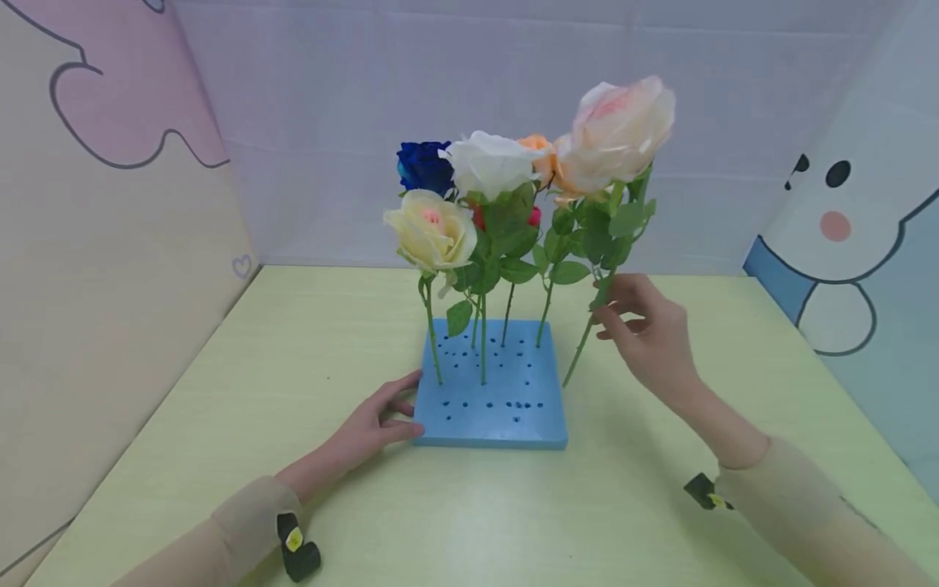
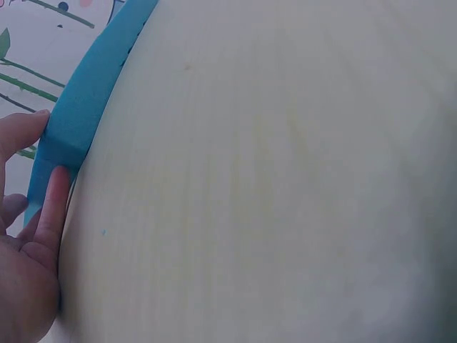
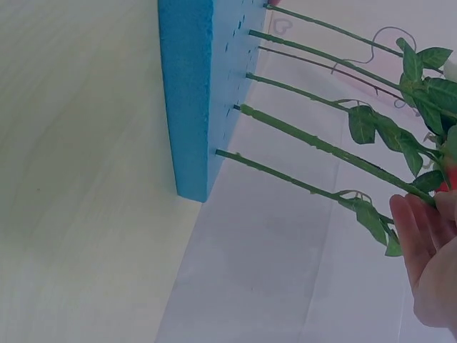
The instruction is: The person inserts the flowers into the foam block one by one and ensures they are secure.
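- Five or so roses standing in blue foam block (image 1: 490, 399) at table (image 1: 220, 391) centre; many holes unfilled.
- One more, pink rose (image 1: 619, 126), held at 2 o'clock of block, stem tip apparently outside its right edge, not yet planted.
- Right hand (image 1: 645, 330) raised, fingers pinching that stem mid-length.
- Left hand (image 1: 374, 420) flat at 9 o'clock, straight fingers pressing block's left edge.

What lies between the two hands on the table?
The blue foam block, seen in the head view. The left hand rests against its left edge; the right hand holds the pale pink rose's stem beside its right edge.
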### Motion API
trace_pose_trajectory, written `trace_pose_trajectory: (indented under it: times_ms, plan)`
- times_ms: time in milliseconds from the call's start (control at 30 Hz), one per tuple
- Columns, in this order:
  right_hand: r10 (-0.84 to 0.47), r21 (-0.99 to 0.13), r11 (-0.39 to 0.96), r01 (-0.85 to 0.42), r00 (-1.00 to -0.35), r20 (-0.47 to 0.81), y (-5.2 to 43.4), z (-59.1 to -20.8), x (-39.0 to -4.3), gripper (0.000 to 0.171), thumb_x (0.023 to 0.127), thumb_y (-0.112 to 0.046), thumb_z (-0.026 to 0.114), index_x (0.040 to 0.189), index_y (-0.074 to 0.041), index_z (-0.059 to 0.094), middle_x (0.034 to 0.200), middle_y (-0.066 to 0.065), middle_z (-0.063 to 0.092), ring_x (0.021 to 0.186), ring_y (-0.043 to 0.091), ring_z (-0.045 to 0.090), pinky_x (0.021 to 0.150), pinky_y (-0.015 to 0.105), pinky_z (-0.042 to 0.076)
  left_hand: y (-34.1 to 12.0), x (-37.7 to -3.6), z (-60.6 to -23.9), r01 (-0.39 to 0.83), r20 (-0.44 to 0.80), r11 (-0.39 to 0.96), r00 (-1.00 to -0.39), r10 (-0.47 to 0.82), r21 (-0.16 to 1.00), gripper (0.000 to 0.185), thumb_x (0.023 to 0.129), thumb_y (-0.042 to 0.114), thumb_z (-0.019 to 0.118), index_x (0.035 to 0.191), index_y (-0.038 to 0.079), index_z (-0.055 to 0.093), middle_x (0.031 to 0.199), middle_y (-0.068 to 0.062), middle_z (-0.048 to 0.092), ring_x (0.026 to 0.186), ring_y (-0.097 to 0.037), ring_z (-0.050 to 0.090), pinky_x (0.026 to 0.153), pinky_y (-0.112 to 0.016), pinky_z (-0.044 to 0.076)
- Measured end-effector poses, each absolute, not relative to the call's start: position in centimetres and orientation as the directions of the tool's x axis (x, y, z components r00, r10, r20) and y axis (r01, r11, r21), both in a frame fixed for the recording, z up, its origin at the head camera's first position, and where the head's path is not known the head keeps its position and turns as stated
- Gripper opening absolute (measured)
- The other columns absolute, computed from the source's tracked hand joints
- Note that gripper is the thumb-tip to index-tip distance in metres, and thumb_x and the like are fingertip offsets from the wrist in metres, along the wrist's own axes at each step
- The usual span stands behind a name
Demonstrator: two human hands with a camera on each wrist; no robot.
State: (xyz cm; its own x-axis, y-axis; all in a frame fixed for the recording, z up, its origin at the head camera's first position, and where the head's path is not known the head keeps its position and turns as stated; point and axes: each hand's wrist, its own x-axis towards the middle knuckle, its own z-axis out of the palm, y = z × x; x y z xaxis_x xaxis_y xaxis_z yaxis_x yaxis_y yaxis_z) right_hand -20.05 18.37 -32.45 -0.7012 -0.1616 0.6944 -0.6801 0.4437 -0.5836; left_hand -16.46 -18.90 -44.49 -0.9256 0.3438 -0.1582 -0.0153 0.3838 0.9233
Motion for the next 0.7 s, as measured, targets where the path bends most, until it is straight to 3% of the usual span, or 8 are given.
trace_pose_trajectory:
  times_ms: [167, 267, 533, 700]
  plan:
    - [-0.198, -0.578, 0.441, -0.686, -0.703, 0.683, 16.9, -32.7, -20.3, 0.025, 0.088, 0.009, 0.064, 0.112, 0.003, 0.062, 0.098, 0.012, 0.071, 0.079, -0.009, 0.065, 0.058, 0.018, 0.057, -18.9, -16.5, -44.6, -0.012, -0.154, 0.379, -0.926, 0.345, 0.925, 0.084, 0.087, 0.023, 0.076, 0.156, 0.027, 0.029, 0.159, -0.007, 0.035, 0.117, -0.025, 0.056, 0.086, -0.018, 0.054]
    - [-0.204, -0.583, 0.433, -0.687, -0.705, 0.679, 16.3, -32.9, -20.5, 0.024, 0.088, 0.007, 0.066, 0.111, 0.003, 0.062, 0.099, 0.013, 0.072, 0.079, -0.004, 0.067, 0.058, 0.019, 0.058, -18.8, -16.5, -44.6, -0.014, -0.154, 0.375, -0.926, 0.344, 0.927, 0.084, 0.087, 0.022, 0.076, 0.156, 0.027, 0.029, 0.159, -0.007, 0.035, 0.116, -0.024, 0.055, 0.085, -0.018, 0.054]
    - [-0.213, -0.609, 0.404, -0.682, -0.718, 0.663, 15.0, -32.9, -21.1, 0.022, 0.088, 0.005, 0.068, 0.11, 0.004, 0.061, 0.095, 0.014, 0.072, 0.074, 0.026, 0.073, 0.057, 0.024, 0.058, -18.9, -16.6, -44.7, -0.003, -0.146, 0.378, -0.926, 0.349, 0.926, 0.083, 0.087, 0.022, 0.076, 0.156, 0.027, 0.029, 0.159, -0.008, 0.035, 0.115, -0.025, 0.056, 0.085, -0.017, 0.054]
    - [-0.226, -0.623, 0.408, -0.668, -0.734, 0.64, 14.5, -32.9, -21.4, 0.024, 0.089, 0.003, 0.068, 0.112, 0.002, 0.062, 0.096, 0.016, 0.072, 0.076, 0.028, 0.074, 0.056, 0.026, 0.059, -19.0, -16.6, -44.8, -0.003, -0.148, 0.386, -0.926, 0.346, 0.922, 0.083, 0.087, 0.024, 0.076, 0.156, 0.028, 0.029, 0.159, -0.007, 0.035, 0.116, -0.024, 0.056, 0.085, -0.018, 0.054]
